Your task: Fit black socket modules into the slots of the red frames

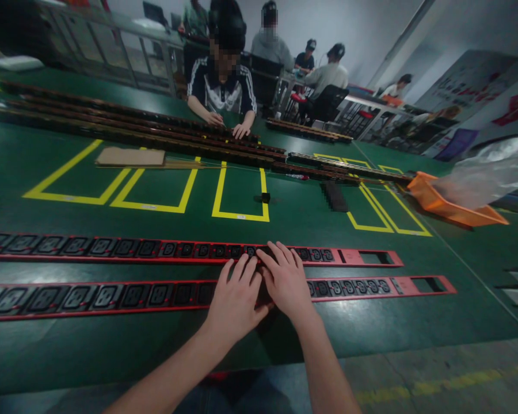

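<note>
Two long red strips with rows of black sockets lie side by side on the green table. My left hand (235,296) reaches over the near strip (406,286), palm down, its fingertips at the lower edge of the far strip (349,257). Beside it, my right hand (285,279) lies across both strips, with its fingers spread on the far strip's small sockets. The fingers of my left hand are apart too, and the thumb points toward my right hand. What lies under the palms is hidden.
Across the green table (155,351), a person works at a stack of long dark strips (155,133). Cardboard (129,156) lies on yellow-taped outlines. A small black piece (265,198) sits mid-table. An orange bin (457,207) with clear plastic stands at the right.
</note>
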The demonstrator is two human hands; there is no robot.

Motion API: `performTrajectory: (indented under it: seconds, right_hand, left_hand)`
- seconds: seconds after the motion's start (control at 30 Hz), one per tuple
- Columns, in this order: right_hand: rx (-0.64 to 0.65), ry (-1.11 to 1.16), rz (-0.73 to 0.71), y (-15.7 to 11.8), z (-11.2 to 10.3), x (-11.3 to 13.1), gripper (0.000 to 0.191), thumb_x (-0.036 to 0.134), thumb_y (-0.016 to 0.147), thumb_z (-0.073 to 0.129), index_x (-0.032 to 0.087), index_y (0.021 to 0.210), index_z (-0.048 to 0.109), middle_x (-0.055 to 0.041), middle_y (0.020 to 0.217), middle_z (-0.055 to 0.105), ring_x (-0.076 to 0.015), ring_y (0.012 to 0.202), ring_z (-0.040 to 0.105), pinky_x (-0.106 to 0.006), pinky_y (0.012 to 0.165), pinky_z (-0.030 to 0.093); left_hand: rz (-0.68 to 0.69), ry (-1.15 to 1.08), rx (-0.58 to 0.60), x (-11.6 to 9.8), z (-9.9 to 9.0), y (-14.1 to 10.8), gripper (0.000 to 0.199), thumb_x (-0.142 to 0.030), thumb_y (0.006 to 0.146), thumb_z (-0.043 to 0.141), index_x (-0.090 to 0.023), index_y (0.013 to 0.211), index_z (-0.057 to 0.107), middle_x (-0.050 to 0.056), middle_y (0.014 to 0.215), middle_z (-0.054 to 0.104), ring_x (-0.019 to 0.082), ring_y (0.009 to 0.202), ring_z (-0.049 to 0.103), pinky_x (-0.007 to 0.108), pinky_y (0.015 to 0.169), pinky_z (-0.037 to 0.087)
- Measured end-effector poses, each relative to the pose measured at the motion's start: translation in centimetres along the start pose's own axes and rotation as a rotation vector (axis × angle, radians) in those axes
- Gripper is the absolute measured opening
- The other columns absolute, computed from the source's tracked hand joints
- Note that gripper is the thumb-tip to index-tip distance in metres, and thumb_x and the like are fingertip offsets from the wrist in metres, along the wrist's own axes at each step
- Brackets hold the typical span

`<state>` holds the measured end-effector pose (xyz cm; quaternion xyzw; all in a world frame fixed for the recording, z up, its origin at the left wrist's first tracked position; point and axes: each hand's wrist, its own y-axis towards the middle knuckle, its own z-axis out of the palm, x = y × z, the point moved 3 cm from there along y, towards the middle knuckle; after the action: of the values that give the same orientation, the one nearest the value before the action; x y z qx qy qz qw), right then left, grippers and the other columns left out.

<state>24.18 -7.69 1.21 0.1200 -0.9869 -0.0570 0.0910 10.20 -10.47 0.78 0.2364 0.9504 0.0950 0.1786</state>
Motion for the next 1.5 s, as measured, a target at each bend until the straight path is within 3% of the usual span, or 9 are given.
performTrajectory:
  seconds: [0.17, 0.33, 0.53, 0.63, 0.97, 1.17, 1.33, 1.5]
  right_hand:
    - [-0.007, 0.012, 0.003, 0.2, -0.3, 0.2, 0.040, 0.025, 0.099, 0.051, 0.032, 0.137, 0.060, -0.0036, 0.152, 0.051, -0.0273, 0.144, 0.041, -0.055, 0.118, 0.031]
    - [-0.036, 0.028, 0.052, 0.8, -0.1, 1.3, 0.033, 0.023, 0.096, 0.054, 0.025, 0.127, 0.066, -0.0080, 0.147, 0.056, -0.0300, 0.140, 0.046, -0.059, 0.117, 0.032]
    - [-0.111, 0.075, 0.028, 0.9, 1.1, 2.3, 0.035, 0.021, 0.099, 0.046, 0.014, 0.128, 0.064, -0.0099, 0.149, 0.055, -0.0235, 0.142, 0.047, -0.046, 0.121, 0.033]
    - [-0.126, 0.065, 0.018, 0.8, 1.3, 2.2, 0.036, 0.022, 0.099, 0.046, 0.013, 0.128, 0.064, -0.0103, 0.148, 0.056, -0.0241, 0.141, 0.048, -0.045, 0.120, 0.035]
    - [-0.106, 0.050, 0.000, 0.9, 0.9, 2.3, 0.042, 0.024, 0.100, 0.047, 0.019, 0.139, 0.059, -0.0076, 0.149, 0.055, -0.0245, 0.141, 0.046, -0.047, 0.119, 0.035]
    - [-0.079, 0.047, -0.002, 0.9, 0.8, 2.3, 0.037, 0.026, 0.100, 0.048, 0.023, 0.133, 0.065, -0.0057, 0.149, 0.055, -0.0260, 0.141, 0.046, -0.048, 0.118, 0.035]
    - [-0.072, 0.044, 0.002, 0.9, 0.7, 2.4, 0.047, 0.025, 0.100, 0.047, 0.020, 0.146, 0.053, -0.0065, 0.149, 0.054, -0.0255, 0.141, 0.045, -0.048, 0.118, 0.035]
    - [-0.069, 0.033, -0.009, 0.9, 0.8, 2.4, 0.039, 0.026, 0.100, 0.047, 0.023, 0.136, 0.063, -0.0053, 0.150, 0.054, -0.0261, 0.142, 0.044, -0.048, 0.119, 0.034]
  left_hand:
    - [-0.075, 0.060, -0.002, 1.7, -1.5, 0.0, 0.063, -0.055, 0.090, 0.060, -0.017, 0.140, 0.056, 0.014, 0.146, 0.056, 0.033, 0.136, 0.049, 0.056, 0.117, 0.037]
    - [-0.087, 0.101, 0.004, 3.3, -1.9, 0.3, 0.055, -0.050, 0.095, 0.054, -0.016, 0.138, 0.058, 0.014, 0.141, 0.059, 0.033, 0.133, 0.050, 0.056, 0.115, 0.038]
    - [-0.075, 0.102, -0.013, 3.4, -1.6, 0.2, 0.049, -0.041, 0.095, 0.052, -0.020, 0.139, 0.057, 0.011, 0.141, 0.057, 0.031, 0.132, 0.049, 0.053, 0.114, 0.040]
    - [-0.078, 0.085, -0.028, 3.4, -1.7, 0.3, 0.046, -0.037, 0.095, 0.051, -0.020, 0.137, 0.058, 0.012, 0.139, 0.059, 0.031, 0.130, 0.050, 0.053, 0.113, 0.041]
    - [-0.093, 0.078, -0.038, 3.4, -1.7, 0.3, 0.046, -0.035, 0.094, 0.053, -0.020, 0.137, 0.059, 0.011, 0.138, 0.059, 0.031, 0.130, 0.051, 0.052, 0.114, 0.042]
    - [-0.091, 0.077, -0.048, 3.4, -1.8, 0.2, 0.046, -0.035, 0.094, 0.053, -0.020, 0.137, 0.059, 0.012, 0.139, 0.060, 0.031, 0.130, 0.051, 0.052, 0.113, 0.042]
    - [-0.092, 0.061, -0.042, 3.4, -1.8, 0.2, 0.046, -0.035, 0.095, 0.052, -0.019, 0.137, 0.058, 0.011, 0.139, 0.059, 0.030, 0.131, 0.050, 0.052, 0.114, 0.041]
    - [-0.093, 0.063, -0.049, 3.5, -1.7, 0.2, 0.047, -0.034, 0.093, 0.054, -0.020, 0.137, 0.058, 0.012, 0.139, 0.059, 0.030, 0.131, 0.050, 0.052, 0.115, 0.041]
